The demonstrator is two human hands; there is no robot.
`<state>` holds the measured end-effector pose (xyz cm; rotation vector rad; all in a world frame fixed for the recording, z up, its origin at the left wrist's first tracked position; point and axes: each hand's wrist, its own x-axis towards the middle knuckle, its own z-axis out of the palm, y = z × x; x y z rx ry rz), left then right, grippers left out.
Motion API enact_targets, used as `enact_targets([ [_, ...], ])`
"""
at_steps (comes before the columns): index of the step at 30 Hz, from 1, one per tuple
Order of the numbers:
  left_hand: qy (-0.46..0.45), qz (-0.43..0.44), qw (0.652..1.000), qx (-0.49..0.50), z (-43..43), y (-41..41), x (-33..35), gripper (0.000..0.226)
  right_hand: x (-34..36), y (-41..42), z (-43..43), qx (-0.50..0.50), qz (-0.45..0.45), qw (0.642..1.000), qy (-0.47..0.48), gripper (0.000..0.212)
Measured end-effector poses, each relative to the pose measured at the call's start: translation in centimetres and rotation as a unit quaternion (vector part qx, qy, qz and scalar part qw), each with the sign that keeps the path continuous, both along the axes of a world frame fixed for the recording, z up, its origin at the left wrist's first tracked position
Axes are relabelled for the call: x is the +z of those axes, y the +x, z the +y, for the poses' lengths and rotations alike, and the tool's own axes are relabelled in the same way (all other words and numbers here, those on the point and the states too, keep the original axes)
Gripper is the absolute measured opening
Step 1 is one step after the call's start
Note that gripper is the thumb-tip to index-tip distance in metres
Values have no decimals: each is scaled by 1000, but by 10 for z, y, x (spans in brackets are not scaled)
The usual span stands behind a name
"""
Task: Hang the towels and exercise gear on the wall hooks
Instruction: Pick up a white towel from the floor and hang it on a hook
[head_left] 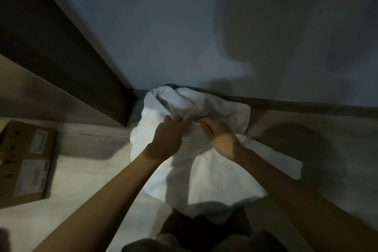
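Note:
A white towel [208, 172] lies bunched on the floor against the base of the wall, with more white cloth [143, 127] heaped to its left. Both my hands are on the upper part of the pile. My left hand [169, 137] reaches in with fingers curled into the fabric. My right hand [216, 133] pinches a fold of the towel beside it, fingertips nearly touching the left hand's. No wall hooks are in view.
A pale wall [204, 26] rises ahead with a dark skirting [306, 105] at its foot. A dark door frame or panel [61, 57] runs along the left. A cardboard box [26, 161] with labels lies on the light wooden floor [92, 186] at the left.

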<state>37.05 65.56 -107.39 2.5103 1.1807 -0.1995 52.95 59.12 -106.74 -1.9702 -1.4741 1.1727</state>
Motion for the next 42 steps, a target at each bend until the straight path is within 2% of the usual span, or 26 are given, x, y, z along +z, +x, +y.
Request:
enact_targets([
  [3, -43, 64, 997, -17, -12, 4, 59, 40, 74, 0, -17, 20, -29, 999, 20, 27],
  [6, -64, 70, 995, 2, -27, -5, 130, 35, 162, 9, -37, -8, -11, 1000, 12, 27],
  [11, -65, -6, 997, 43, -51, -9, 262, 22, 320, 29, -68, -20, -5, 999, 30, 24],
  [19, -26, -81, 996, 28, -95, 18, 503, 25, 585, 65, -117, 0, -53, 995, 87, 23],
  [24, -17, -138, 990, 7, -120, 18, 612, 17, 708, 85, -152, -42, -58, 981, 178, 22],
  [26, -34, -131, 991, 8, -126, 11, 644, 21, 745, 90, -163, -67, -69, 972, 214, 22],
  [29, -35, -121, 992, 0, -131, -4, 680, 39, 790, 91, -180, -107, -90, 954, 266, 24],
  [32, -15, -182, 983, 15, -138, -13, 712, 52, 819, 84, -203, -148, -116, 937, 294, 22],
  [37, -12, -264, 964, -5, -179, -7, 784, 31, 834, 80, -250, -223, -159, 922, 273, 24],
  [42, 34, -353, 929, -109, -234, 2, 866, 25, 843, 47, -312, -186, -128, 954, 198, 30],
])
